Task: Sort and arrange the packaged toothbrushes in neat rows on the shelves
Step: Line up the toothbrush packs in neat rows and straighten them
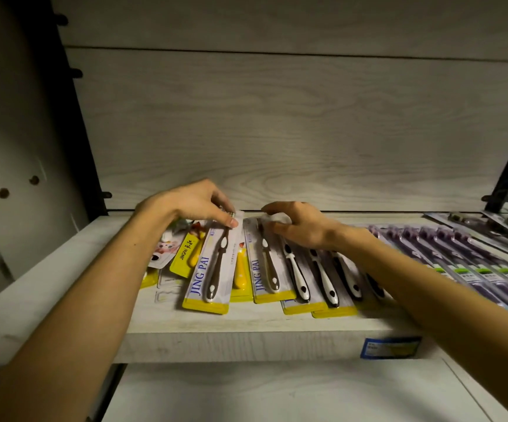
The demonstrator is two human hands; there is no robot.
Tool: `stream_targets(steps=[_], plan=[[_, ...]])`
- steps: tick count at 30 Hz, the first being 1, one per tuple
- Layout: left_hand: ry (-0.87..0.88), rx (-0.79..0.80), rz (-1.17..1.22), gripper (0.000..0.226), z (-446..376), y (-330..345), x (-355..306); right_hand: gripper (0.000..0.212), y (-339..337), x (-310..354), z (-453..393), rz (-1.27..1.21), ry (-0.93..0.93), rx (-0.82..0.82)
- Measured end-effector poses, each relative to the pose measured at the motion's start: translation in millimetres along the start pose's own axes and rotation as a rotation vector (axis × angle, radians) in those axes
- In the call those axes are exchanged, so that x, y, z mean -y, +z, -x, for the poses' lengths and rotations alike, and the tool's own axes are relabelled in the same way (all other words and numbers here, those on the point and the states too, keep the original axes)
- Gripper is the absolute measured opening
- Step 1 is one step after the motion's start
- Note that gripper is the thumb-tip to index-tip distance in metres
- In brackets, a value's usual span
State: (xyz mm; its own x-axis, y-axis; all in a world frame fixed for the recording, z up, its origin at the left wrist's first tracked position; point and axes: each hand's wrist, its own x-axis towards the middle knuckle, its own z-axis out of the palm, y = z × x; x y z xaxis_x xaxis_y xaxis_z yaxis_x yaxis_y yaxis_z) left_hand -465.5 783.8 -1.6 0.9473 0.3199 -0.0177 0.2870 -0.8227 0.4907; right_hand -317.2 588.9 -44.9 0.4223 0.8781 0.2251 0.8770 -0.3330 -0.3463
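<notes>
Nearest us, along the front lip of the shelf (pixel 246 342), a blue price label (pixel 391 347) marks the slot, and just behind the edge lie the yellow bottom borders of the JING PAI toothbrush packs (pixel 259 269), fanned and overlapping so that each handle shows, which we take to be the row we are building. The leftmost pack (pixel 208 269) sits tilted, its foot swung left of the others and resting over the yellow children's brush packs (pixel 190 251) beneath it; that skew is likely why we hold it. Our left hand (pixel 195 202) pinches its top end between thumb and fingertips, a good place to pivot the card without disturbing its neighbours. Our right hand (pixel 298 226) rests curled on the top of the next pack in the fan, seemingly steadying it, though we cannot tell whether the fingers truly grip it or only press on it. Farther right, the purple toothbrush packs (pixel 459 257) already lie in a tidy, parallel row, and beyond them the grey packs (pixel 490 223) reach the back corner. Behind all stands the wood-grain back panel (pixel 277 132).
</notes>
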Motion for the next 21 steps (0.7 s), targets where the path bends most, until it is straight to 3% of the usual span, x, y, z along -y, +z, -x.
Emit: stream_targets(steps=[7,15,21], plan=[[0.050,-0.059,0.050,0.039,-1.6,-1.2,-0.9,0.046,6.8,10.9,-18.1,-0.058,0.060,0.118],[0.128,-0.139,0.190,0.031,-4.3,-4.1,-4.8,0.035,-9.6,4.6,-12.3,-0.076,-0.057,0.025],[0.164,-0.095,0.024,0.031,-14.0,26.9,-13.6,0.033,-21.7,-3.3,-5.4,-0.064,0.005,0.172]])
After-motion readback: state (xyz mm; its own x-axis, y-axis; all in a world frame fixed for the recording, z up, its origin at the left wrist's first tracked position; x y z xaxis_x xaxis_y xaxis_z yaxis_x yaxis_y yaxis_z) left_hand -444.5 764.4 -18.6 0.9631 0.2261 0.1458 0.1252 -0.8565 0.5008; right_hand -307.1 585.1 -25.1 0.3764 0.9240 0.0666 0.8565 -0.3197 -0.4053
